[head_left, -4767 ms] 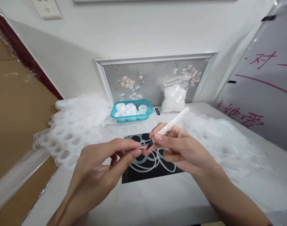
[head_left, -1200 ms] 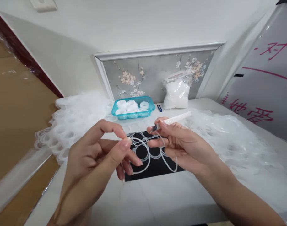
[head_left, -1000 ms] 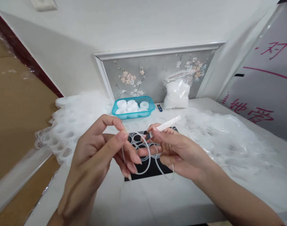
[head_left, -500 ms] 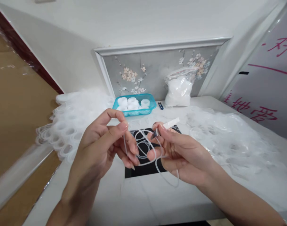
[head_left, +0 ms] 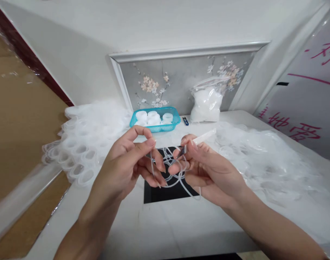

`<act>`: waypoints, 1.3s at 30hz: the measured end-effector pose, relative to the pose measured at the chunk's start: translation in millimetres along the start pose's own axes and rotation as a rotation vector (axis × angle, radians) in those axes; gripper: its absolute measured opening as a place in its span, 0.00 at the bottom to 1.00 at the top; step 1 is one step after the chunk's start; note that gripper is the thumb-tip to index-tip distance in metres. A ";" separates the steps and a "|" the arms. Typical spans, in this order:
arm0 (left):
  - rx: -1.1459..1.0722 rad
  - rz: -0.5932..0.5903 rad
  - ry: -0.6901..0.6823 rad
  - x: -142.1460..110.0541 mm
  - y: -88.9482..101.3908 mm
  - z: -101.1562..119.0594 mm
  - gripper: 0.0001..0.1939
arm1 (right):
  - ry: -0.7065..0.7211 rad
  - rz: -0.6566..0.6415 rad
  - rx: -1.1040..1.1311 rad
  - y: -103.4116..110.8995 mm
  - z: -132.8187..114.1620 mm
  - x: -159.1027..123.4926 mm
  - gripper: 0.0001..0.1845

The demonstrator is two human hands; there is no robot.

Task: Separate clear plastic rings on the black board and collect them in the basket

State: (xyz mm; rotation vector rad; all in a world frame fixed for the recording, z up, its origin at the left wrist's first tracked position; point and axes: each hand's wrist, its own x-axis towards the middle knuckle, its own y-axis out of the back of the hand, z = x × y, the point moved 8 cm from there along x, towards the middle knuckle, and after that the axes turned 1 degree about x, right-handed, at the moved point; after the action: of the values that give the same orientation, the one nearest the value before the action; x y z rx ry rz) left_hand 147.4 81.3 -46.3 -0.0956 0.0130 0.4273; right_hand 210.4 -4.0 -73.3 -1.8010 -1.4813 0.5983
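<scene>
Above the dark mat (head_left: 154, 195), my left hand (head_left: 132, 162) pinches a thin translucent ring (head_left: 152, 162) between thumb and forefinger, its other fingers curled below. Opposite it, my right hand (head_left: 208, 169) grips a small blade (head_left: 182, 151) with a white strip-like handle (head_left: 205, 137) between thumb and forefinger. Thin pale loops (head_left: 181, 177) hang around the right fingers and cross in the gap between both hands. Which loop belongs to which ring I cannot tell. More rings (head_left: 167, 168) show against the mat behind the fingers.
Piles of translucent ring sheets lie at left (head_left: 81, 151) and right (head_left: 268, 166). Along the back stand a blue basket (head_left: 177, 117) of white rings, small dark-blue snips (head_left: 185, 121) and a clear bag (head_left: 207, 104) of white material. Cardboard (head_left: 24, 108) borders the left side.
My left hand has moved right, with its pinched ring, closer to my right hand. The right hand and blade have shifted slightly up and right, and the dangling loop has swung up.
</scene>
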 end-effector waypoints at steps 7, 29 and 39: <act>-0.019 -0.023 -0.012 -1.2 -3.5 0.9 0.13 | 0.005 0.110 0.069 9.3 -0.9 3.0 0.08; 0.804 0.256 -0.596 -40.3 -17.0 38.8 0.04 | 0.013 0.118 0.036 5.4 -4.3 -4.1 0.08; 1.163 0.057 -0.567 -39.8 -45.0 13.8 0.04 | -0.016 0.078 0.046 7.8 -3.3 -6.2 0.07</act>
State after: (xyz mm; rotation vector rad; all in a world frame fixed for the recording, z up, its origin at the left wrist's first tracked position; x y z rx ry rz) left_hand 129.7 25.5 -27.2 1.1733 -0.2934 0.4380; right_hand 216.3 -11.4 -77.8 -1.8291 -1.4017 0.6821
